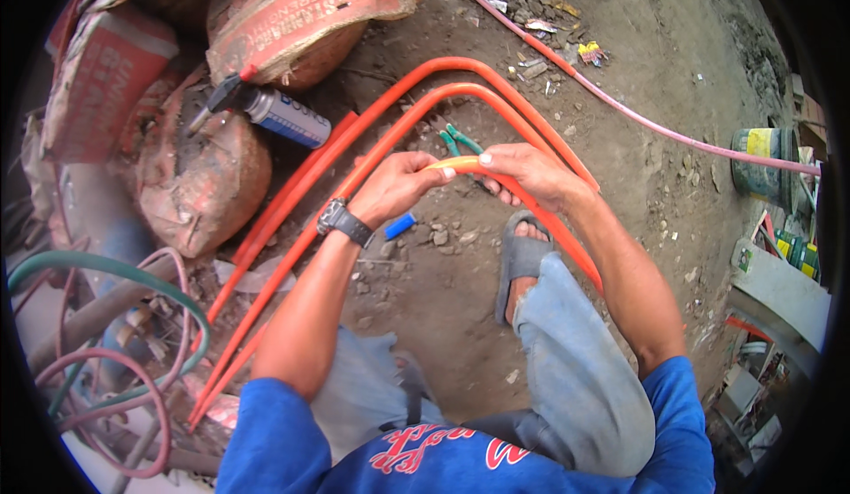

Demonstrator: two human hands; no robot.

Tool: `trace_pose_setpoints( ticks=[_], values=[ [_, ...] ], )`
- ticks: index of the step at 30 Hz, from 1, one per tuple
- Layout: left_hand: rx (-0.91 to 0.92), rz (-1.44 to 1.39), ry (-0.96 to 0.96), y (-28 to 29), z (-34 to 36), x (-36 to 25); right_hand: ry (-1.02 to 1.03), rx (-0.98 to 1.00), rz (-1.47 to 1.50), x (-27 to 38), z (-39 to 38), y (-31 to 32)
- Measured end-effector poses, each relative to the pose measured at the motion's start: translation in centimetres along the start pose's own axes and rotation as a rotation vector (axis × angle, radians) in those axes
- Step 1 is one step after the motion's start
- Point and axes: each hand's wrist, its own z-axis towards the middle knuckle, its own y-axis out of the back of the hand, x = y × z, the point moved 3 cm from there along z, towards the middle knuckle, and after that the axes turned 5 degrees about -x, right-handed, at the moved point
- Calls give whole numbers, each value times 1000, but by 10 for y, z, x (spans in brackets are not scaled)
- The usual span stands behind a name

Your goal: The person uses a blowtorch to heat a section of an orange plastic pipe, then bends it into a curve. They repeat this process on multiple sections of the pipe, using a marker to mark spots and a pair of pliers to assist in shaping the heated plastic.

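Observation:
An orange plastic pipe [458, 165] is gripped near its bend by both of my hands. My left hand [390, 186] pinches it on the left side of the curve, and my right hand [534, 177] closes round it a short way to the right. From there the pipe slopes down past my right foot; part of it is covered by my left arm. Beyond my hands lie two more bent orange pipes [459, 64]. Green-handled pliers [464, 139] show just behind the held pipe, partly hidden. A small blue object [399, 226] lies on the dirt near my left wrist.
A gas torch canister [290, 117] leans at upper left beside full, dusty sacks [199, 171]. Green and pink hoses [106, 264] coil at left. A pink hose [611, 109] crosses the dirt at upper right, toward a dark bucket [763, 166]. Stones lie scattered around.

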Motion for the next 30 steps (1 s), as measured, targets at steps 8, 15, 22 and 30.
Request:
trace_pose_setpoints(
  ticks=[8, 15, 22, 30],
  values=[
    [79, -354, 170, -4, -8, -15, -30, -18, 35, -9, -3, 1],
    [152, -230, 101, -15, 3, 2, -26, -48, 56, -16, -10, 1],
    [173, -233, 93, -17, 4, 6, -26, -32, 58, -21, -12, 2],
    [187, -296, 67, -18, 4, 5, -71, -56, 88, -11, -21, -3]
  ],
)
